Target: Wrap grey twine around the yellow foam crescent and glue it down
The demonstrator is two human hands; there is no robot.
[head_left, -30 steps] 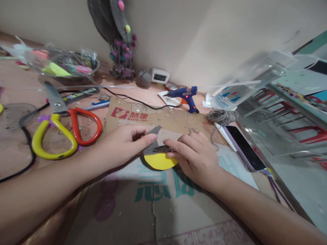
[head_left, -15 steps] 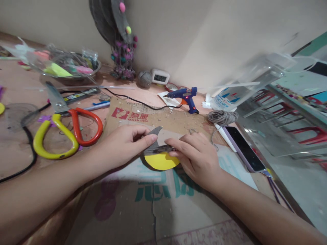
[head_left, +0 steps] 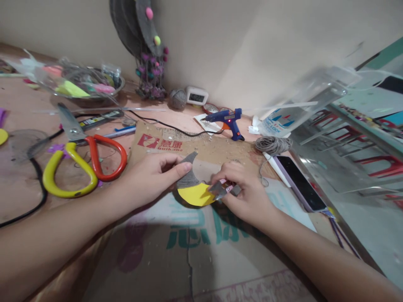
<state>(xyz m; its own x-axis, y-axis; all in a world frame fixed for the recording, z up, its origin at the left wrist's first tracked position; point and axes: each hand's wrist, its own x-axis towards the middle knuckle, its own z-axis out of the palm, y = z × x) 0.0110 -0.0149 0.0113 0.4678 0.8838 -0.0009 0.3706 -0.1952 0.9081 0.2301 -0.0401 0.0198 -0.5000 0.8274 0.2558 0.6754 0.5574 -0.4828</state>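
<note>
My left hand (head_left: 165, 170) pinches a crescent-shaped piece. Its upper part is covered with closely wound grey yarn (head_left: 188, 178), and its lower part is bare yellow (head_left: 195, 195). At the right end of the yellow part, my right hand (head_left: 244, 191) is closed on a small grey object with pink-and-white bits (head_left: 223, 188); its exact kind is unclear. Both hands are just above a printed cardboard sheet (head_left: 147, 260). Fingers hide part of each held thing.
Scissors (head_left: 108, 157) with yellow and red handles lie left. Behind are a blue glue gun (head_left: 231, 121), a corded cable, a white clock (head_left: 197, 96) and a filled bowl (head_left: 118, 86). To the right are a grey yarn skein (head_left: 273, 145) and a phone (head_left: 300, 182).
My right hand has turned and drawn slightly right, uncovering more of the yellow part and showing the grey-and-pink object. My left hand keeps its pinch, almost unmoved.
</note>
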